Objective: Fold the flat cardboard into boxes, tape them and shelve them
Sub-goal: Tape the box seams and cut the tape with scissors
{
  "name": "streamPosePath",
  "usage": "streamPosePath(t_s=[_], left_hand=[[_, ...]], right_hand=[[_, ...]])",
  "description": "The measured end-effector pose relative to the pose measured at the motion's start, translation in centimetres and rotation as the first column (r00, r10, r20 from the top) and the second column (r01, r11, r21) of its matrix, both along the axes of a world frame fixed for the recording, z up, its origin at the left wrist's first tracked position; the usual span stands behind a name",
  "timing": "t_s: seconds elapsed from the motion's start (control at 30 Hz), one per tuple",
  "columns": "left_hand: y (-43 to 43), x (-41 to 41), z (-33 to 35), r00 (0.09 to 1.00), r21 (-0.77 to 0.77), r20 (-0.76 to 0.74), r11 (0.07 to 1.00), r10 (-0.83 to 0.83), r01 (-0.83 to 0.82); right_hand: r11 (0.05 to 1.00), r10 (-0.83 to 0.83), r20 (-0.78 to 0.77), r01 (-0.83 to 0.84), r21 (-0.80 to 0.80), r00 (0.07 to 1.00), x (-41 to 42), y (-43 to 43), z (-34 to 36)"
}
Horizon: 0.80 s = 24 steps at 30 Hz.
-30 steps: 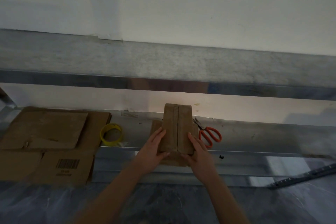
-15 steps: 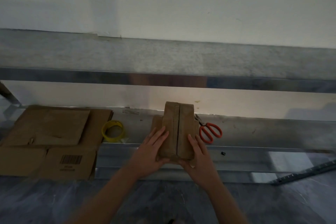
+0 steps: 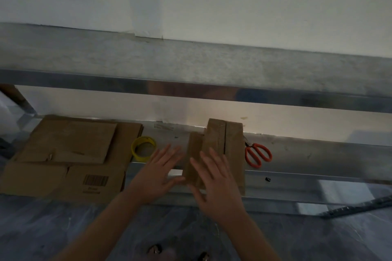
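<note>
On the lower shelf (image 3: 318, 154), the folded box (image 3: 232, 150) stands at the front edge between the tape roll (image 3: 143, 149) and the scissors (image 3: 257, 154), right of the flat cardboard (image 3: 70, 150). Our left hand (image 3: 158, 174) hovers with straight fingers just beside it and our right hand (image 3: 216, 184) is spread before its front face; neither grips anything, and contact cannot be confirmed. Because the box stands so close to the edge, we judge that a careless nudge could tip it to the floor.
</note>
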State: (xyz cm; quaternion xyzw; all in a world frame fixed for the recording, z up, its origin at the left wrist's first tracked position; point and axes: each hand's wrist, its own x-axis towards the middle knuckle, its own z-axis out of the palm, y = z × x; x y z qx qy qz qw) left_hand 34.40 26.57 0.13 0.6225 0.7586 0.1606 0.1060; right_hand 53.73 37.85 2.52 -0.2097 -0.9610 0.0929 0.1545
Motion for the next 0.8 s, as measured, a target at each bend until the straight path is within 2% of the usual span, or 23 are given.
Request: streamPosePath(t_s=[0.17, 0.33, 0.43, 0.5, 0.6, 0.8], left_hand=[[-4.0, -6.7, -2.1, 0.991, -0.172, -0.124, 0.983, 0.043, -0.064], [-5.5, -11.2, -4.6, 0.987, -0.234, -0.163, 0.971, 0.004, -0.042], [-5.1, -13.0, -6.1, 0.979, -0.267, -0.199, 0.964, -0.042, -0.013], [-4.6, -13.9, -6.8, 0.968, -0.301, -0.239, 0.954, -0.074, -0.002], [-3.5, -15.2, -7.5, 0.955, -0.334, -0.279, 0.942, -0.105, 0.006], [-2.4, -16.1, -7.9, 0.965, -0.3, -0.219, 0.951, -0.147, 0.077]], right_hand=[[0.998, -0.045, 0.122, 0.049, -0.03, 0.992, -5.7, -2.7, -1.0], [0.994, -0.038, 0.174, 0.055, -0.09, 0.984, -11.5, -5.3, -3.7], [0.969, -0.074, 0.329, 0.146, -0.2, 0.942, -13.7, -5.3, -6.5], [0.96, -0.108, 0.398, 0.2, -0.196, 0.911, -14.7, -4.7, -8.1], [0.951, -0.132, 0.437, 0.238, -0.197, 0.89, -16.5, -3.5, -9.5], [0.919, -0.221, 0.437, 0.336, -0.205, 0.872, -18.2, -2.2, -10.3]])
